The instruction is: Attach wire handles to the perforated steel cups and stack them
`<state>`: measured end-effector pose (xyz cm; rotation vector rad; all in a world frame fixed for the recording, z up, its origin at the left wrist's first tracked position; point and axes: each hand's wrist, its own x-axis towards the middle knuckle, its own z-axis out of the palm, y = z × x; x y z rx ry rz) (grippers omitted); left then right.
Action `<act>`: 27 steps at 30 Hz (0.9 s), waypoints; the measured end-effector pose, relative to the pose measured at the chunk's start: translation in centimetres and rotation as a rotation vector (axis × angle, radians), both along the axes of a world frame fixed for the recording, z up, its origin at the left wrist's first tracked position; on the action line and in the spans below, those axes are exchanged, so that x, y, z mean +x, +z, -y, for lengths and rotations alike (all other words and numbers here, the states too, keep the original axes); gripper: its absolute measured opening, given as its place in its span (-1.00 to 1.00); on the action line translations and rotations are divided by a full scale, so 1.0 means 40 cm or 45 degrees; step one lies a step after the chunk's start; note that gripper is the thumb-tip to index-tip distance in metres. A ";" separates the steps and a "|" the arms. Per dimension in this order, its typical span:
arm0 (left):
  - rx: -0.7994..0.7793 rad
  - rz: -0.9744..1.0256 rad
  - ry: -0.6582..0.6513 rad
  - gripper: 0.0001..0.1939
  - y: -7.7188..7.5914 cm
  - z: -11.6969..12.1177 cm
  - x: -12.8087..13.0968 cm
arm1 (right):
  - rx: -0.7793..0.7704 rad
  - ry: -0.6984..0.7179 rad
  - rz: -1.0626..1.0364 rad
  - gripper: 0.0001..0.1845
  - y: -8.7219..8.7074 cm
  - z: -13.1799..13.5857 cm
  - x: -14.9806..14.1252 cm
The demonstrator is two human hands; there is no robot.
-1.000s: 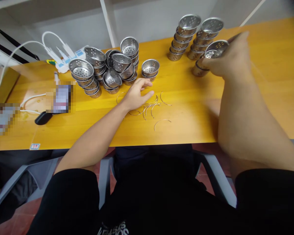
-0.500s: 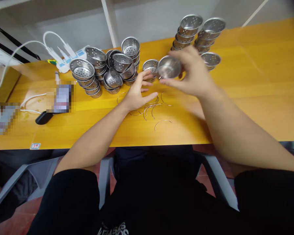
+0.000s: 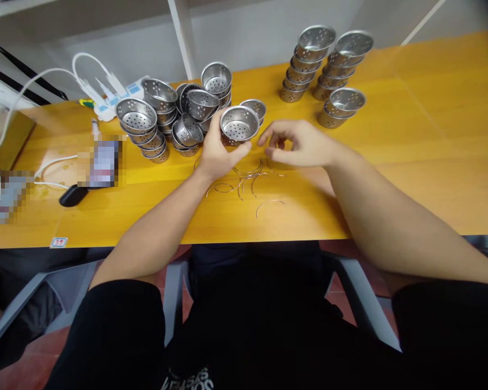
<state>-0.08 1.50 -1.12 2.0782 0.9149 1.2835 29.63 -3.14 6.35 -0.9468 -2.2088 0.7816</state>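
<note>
My left hand (image 3: pixel 217 154) grips a round steel cup (image 3: pixel 239 125) with small holes in its bottom, tipped so that its inside faces me. Behind it, another perforated cup (image 3: pixel 255 108) stands partly hidden. My right hand (image 3: pixel 299 143) is just right of the held cup, fingers loosely curled and apart, with nothing visible in them. Below both hands, several thin curved wires (image 3: pixel 244 184) lie loose on the table, and a single bent wire (image 3: pixel 270 201) lies closer to the front edge.
Many perforated cups (image 3: pixel 187 129) are piled and stacked at the back left. Two tall stacks (image 3: pixel 301 73) and a short stack (image 3: pixel 341 111) stand at the back right. A power strip (image 3: pixel 114 100) with white cables, a phone (image 3: pixel 104 162) and a black object (image 3: pixel 73 196) occupy the left side.
The cup has passed from my right hand to my left and moved leftward. My right hand has let go and come down nearer the wires.
</note>
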 end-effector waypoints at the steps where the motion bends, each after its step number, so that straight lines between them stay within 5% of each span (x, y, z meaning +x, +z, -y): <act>1: 0.055 0.020 0.020 0.00 -0.006 -0.012 -0.005 | -0.006 0.087 0.054 -0.54 0.003 0.003 -0.004; 5: 0.227 0.081 -0.007 0.07 -0.048 -0.069 -0.016 | -0.012 0.351 0.237 -0.53 0.007 0.024 -0.042; 12: 0.319 0.052 -0.073 0.10 -0.108 -0.109 -0.017 | 0.019 0.382 0.406 -0.74 -0.005 0.025 -0.053; 27: 0.358 0.115 -0.108 0.15 -0.099 -0.116 -0.031 | 0.162 0.286 0.524 -0.86 -0.001 0.053 -0.092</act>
